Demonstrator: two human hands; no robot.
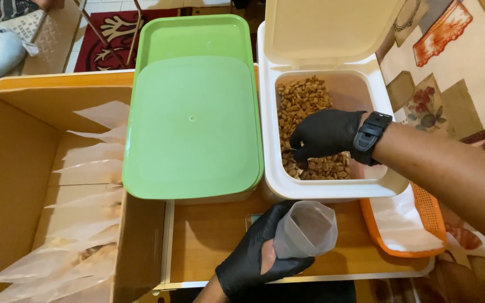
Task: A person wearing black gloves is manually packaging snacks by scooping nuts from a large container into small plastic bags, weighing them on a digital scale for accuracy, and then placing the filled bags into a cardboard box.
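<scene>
Your black-gloved right hand (325, 134) buries its fingertips in the brown kibble (304, 101); the white plastic bin's raised lid (326, 28) runs off the top.

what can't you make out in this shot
All in the head view:
- Right hand: fingertips buried in the brown pellets, any scoop hidden.
- Clear bag in the left hand: bottom covered by the palm, contents unclear.
- Orange basket: mostly under the white bin.
- Cardboard box: cut off at the left edge.
</scene>
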